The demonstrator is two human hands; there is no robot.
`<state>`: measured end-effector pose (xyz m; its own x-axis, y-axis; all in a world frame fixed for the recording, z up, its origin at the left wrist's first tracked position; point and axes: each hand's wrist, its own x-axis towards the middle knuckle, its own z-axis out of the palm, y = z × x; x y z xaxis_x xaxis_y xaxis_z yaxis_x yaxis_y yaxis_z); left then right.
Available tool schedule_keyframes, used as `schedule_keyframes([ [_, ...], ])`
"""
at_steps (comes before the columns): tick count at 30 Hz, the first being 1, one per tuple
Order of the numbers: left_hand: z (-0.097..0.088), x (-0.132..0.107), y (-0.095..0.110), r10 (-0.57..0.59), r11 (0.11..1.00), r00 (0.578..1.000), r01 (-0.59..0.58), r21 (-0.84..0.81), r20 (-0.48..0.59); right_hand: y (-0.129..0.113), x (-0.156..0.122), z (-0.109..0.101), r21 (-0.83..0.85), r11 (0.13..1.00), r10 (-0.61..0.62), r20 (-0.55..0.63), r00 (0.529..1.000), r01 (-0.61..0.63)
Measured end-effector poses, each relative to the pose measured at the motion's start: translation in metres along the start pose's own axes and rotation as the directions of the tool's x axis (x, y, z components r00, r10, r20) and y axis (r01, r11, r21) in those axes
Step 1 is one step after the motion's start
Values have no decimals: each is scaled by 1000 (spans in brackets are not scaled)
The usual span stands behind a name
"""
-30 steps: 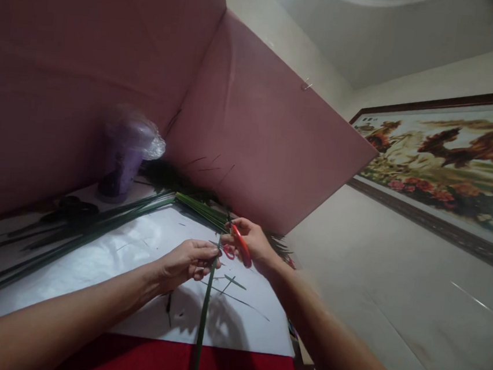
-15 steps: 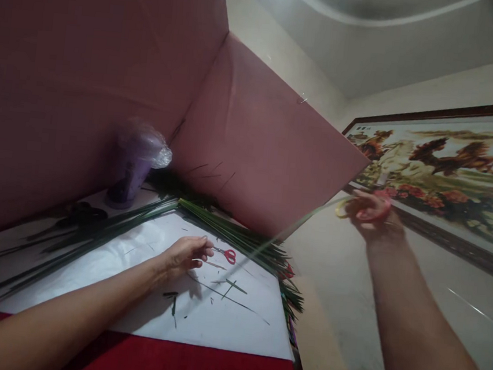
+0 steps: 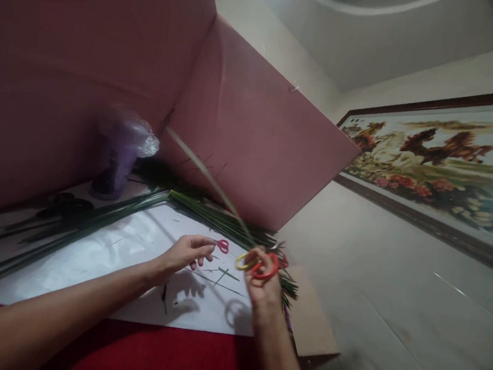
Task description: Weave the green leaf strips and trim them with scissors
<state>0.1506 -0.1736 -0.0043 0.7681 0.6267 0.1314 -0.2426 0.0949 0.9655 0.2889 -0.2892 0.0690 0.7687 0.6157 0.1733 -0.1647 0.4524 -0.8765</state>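
My right hand (image 3: 263, 274) is closed around a pair of scissors (image 3: 270, 269) with red and yellow finger loops, the blades pointing up. In the same hand is one end of a long, thin pale-green strip (image 3: 206, 172), perhaps a leaf, which slants up to the left and is blurred. My left hand (image 3: 190, 252) hovers over the white board (image 3: 133, 273), its fingers loosely bent and apart, with nothing visible in them. Just beyond its fingertips lies a small pair of red-handled scissors (image 3: 222, 245). Several green scraps (image 3: 225, 274) are scattered on the board.
Bundles of long green leaves (image 3: 81, 224) line the board's back edges. A purple cup (image 3: 117, 167) covered in clear plastic stands behind them, against pink panels (image 3: 252, 127). Red cloth (image 3: 147, 353) covers the front. A cardboard sheet (image 3: 310, 319) lies at the right.
My right hand has swung left and down from beside the framed picture to near my left hand, bringing the scissors and strip. The strip now points up left. My left hand has barely moved.
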Motion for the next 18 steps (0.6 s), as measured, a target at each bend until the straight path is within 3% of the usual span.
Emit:
schedule_keyframes([
  [2, 3, -2, 1, 46, 998, 999, -47, 33, 18, 39, -25, 8, 36, 991, 127, -8, 992, -126],
  [4, 5, -4, 5, 105, 992, 994, -106, 62, 19, 65, -44, 14, 182, 930, 328, -20, 944, -320],
  [7, 7, -7, 12, 123, 988, 992, -120, 98, -32, 82, -56, 20, 206, 929, 310, 12, 951, -306],
  [11, 4, -7, 20, 98, 994, 990, -91, 66, -101, 75, -46, 17, -87, 979, 194, 137, 971, -183],
  [13, 1, -5, 22, 101, 994, 987, -97, 41, -124, 68, -42, 10, -305, 945, 168, 149, 974, -116],
  [15, -3, -2, 23, 103, 995, 983, -99, 32, -152, 61, -47, -1, -480, 868, 227, 156, 961, -127],
  [18, -7, -1, 24, 105, 994, 975, -101, 29, -196, 55, -68, -19, -559, 788, 436, 213, 875, -256],
])
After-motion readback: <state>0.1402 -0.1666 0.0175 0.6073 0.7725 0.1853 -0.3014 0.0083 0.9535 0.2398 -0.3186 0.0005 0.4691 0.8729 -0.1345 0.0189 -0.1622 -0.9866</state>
